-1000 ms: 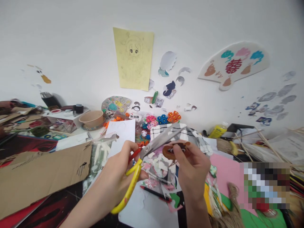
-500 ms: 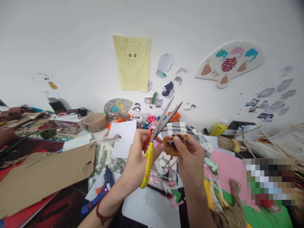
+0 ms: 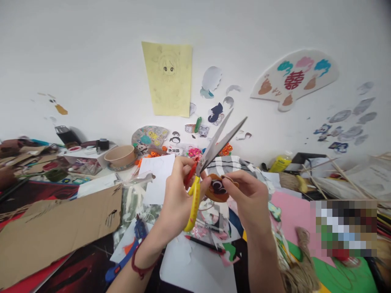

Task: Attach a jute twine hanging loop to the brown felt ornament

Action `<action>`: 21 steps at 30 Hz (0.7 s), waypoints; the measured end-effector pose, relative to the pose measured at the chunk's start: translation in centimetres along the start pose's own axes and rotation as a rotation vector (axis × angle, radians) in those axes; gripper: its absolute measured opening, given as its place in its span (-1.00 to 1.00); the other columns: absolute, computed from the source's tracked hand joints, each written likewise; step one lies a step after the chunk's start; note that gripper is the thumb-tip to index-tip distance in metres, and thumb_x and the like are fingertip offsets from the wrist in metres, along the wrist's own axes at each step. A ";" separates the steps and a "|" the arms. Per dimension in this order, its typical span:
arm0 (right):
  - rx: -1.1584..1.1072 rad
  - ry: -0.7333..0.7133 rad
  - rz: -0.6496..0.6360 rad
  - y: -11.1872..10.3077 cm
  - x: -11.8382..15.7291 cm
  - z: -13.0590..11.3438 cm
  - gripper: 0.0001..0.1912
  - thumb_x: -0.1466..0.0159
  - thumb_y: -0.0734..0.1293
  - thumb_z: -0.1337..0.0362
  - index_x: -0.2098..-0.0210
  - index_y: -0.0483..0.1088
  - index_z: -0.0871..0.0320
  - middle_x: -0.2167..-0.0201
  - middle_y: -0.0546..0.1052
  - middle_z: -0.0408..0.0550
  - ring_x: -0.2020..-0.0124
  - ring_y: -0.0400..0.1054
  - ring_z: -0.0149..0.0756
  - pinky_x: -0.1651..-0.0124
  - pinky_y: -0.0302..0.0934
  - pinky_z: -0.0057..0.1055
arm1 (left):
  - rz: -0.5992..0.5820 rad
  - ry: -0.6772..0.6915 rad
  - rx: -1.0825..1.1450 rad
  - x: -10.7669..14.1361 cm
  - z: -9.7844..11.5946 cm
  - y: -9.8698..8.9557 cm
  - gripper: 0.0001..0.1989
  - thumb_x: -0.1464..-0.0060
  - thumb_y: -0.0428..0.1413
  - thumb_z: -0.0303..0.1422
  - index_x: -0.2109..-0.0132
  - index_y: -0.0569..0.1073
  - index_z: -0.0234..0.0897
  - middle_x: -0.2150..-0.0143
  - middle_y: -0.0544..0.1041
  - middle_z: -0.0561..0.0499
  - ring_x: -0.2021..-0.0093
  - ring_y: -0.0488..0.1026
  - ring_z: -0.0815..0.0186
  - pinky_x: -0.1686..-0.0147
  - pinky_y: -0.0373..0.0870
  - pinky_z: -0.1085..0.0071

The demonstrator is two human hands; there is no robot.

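Brown cardboard [image 3: 67,228], a broad flat sheet, lay at the left. Long steel scissors [image 3: 200,166] with 1 yellow and 1 red handle tilted upward, 2 blades parted, in the curled grip of the left hand [image 3: 179,199]. The right hand [image 3: 252,193] pinched a small brown rounded piece [image 3: 217,191], perhaps felt, beside the left thumb, below the blades. The step looked like positioning it; a cut would call for lowering the blades.

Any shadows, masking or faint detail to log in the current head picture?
Head view: soft shadow on the wall beside the black bottle; a pixelated block covers part of the right side; pencilling on the yellow sheet looks mostly faint; the scissors read fairly clearly.
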State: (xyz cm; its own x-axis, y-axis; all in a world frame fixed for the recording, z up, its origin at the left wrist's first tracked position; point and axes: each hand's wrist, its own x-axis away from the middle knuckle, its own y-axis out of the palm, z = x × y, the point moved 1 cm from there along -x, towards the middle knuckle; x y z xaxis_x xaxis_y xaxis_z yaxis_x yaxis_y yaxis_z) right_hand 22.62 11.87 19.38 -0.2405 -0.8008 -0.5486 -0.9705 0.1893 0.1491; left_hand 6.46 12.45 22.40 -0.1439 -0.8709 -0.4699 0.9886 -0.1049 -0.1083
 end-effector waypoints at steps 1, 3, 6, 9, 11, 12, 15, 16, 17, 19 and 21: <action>0.024 -0.013 0.014 0.0 0.0 0.1 -0.94 -0.18 0.50 0.27 0.36 0.58 0.10 0.45 0.59 -0.15 0.42 0.46 -0.39 0.35 0.39 -0.49 | -0.015 0.003 -0.024 -0.1 0.0 -0.1 -0.66 -0.12 0.24 -0.34 0.13 0.19 -0.16 0.34 0.44 0.14 0.45 0.30 0.44 0.41 0.28 0.45; 0.077 -0.037 0.055 -0.1 0.0 0.2 -0.93 -0.17 0.51 0.26 0.36 0.59 0.11 0.46 0.60 -0.14 0.44 0.46 -0.37 0.37 0.39 -0.46 | -0.018 0.036 -0.104 -0.1 -0.1 -0.4 -0.68 -0.12 0.21 -0.35 0.11 0.20 -0.16 0.35 0.41 0.13 0.43 0.31 0.41 0.39 0.28 0.42; 0.135 -0.105 0.171 -0.2 0.1 0.3 -0.92 -0.17 0.51 0.26 0.36 0.59 0.12 0.46 0.61 -0.12 0.45 0.48 -0.33 0.37 0.40 -0.42 | 0.027 0.134 -0.335 0.3 -0.2 -0.7 -0.66 -0.08 0.19 -0.34 0.07 0.21 -0.17 0.24 0.41 0.06 0.32 0.37 0.34 0.32 0.32 0.37; 0.139 -0.193 0.297 -0.3 0.2 0.2 -0.94 -0.17 0.50 0.28 0.34 0.59 0.12 0.45 0.62 -0.12 0.43 0.50 -0.31 0.34 0.42 -0.38 | 0.049 0.221 -0.608 1.3 -0.4 -1.1 -0.49 0.06 0.25 -0.30 0.00 0.19 -0.18 0.09 0.43 -0.05 0.16 0.44 0.18 0.23 0.36 0.27; 0.137 -0.254 0.325 -0.2 0.2 0.0 -0.96 -0.18 0.49 0.31 0.33 0.59 0.10 0.45 0.61 -0.14 0.43 0.49 -0.33 0.34 0.41 -0.39 | 0.017 0.237 -0.722 2.1 -0.7 -1.3 -0.45 0.09 0.26 -0.30 -0.01 0.20 -0.17 0.07 0.44 -0.06 0.12 0.47 0.12 0.23 0.37 0.25; 0.142 -0.284 0.326 -0.2 0.2 -0.1 -0.96 -0.19 0.48 0.32 0.33 0.59 0.09 0.45 0.61 -0.15 0.43 0.48 -0.34 0.34 0.40 -0.40 | 0.003 0.237 -0.754 2.5 -0.9 -1.4 -0.47 0.07 0.26 -0.30 -0.01 0.20 -0.16 0.08 0.44 -0.05 0.12 0.48 0.11 0.23 0.37 0.25; 0.163 -0.358 0.305 0.0 0.2 -0.4 -0.92 -0.22 0.45 0.35 0.31 0.59 0.05 0.43 0.60 -0.16 0.39 0.48 -0.33 0.31 0.40 -0.37 | 0.008 0.223 -0.808 3.2 -1.2 -1.5 -0.51 0.03 0.25 -0.29 -0.01 0.21 -0.15 0.10 0.46 -0.04 0.14 0.50 0.11 0.26 0.38 0.27; 0.164 -0.375 0.295 0.1 0.2 -0.5 -0.91 -0.21 0.44 0.36 0.31 0.58 0.05 0.43 0.60 -0.15 0.38 0.48 -0.31 0.31 0.40 -0.35 | 0.021 0.219 -0.824 3.3 -1.2 -1.5 -0.50 0.03 0.25 -0.28 -0.01 0.21 -0.14 0.10 0.46 -0.05 0.14 0.51 0.10 0.27 0.39 0.26; 0.162 -0.391 0.286 0.2 0.2 -0.5 -0.91 -0.21 0.44 0.37 0.31 0.58 0.04 0.42 0.61 -0.14 0.37 0.49 -0.29 0.32 0.40 -0.34 | 0.029 0.214 -0.838 3.4 -1.2 -1.6 -0.50 0.04 0.26 -0.27 -0.01 0.21 -0.14 0.09 0.46 -0.05 0.15 0.51 0.10 0.28 0.39 0.26; 0.152 -0.422 0.269 0.3 0.2 -0.6 -0.89 -0.20 0.44 0.39 0.33 0.57 0.03 0.42 0.61 -0.12 0.35 0.50 -0.26 0.35 0.39 -0.33 | 0.023 0.203 -0.846 3.3 -1.2 -1.7 -0.50 0.03 0.26 -0.27 -0.01 0.21 -0.14 0.10 0.47 -0.04 0.17 0.52 0.10 0.29 0.40 0.26; 0.140 -0.458 0.251 0.3 0.2 -0.6 -0.87 -0.19 0.45 0.40 0.32 0.57 0.03 0.40 0.62 -0.11 0.33 0.50 -0.24 0.36 0.38 -0.33 | -0.011 0.196 -0.834 3.3 -1.0 -2.0 -0.51 0.01 0.25 -0.26 -0.01 0.20 -0.14 0.12 0.48 -0.02 0.18 0.54 0.11 0.29 0.42 0.27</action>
State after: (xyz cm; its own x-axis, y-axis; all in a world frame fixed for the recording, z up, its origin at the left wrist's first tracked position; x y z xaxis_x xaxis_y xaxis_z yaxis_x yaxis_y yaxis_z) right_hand 22.28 11.47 19.83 -0.4169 -0.3975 -0.8174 -0.8676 0.4421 0.2276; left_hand 4.00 10.30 20.16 -0.2342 -0.7654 -0.5994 0.6417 0.3415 -0.6868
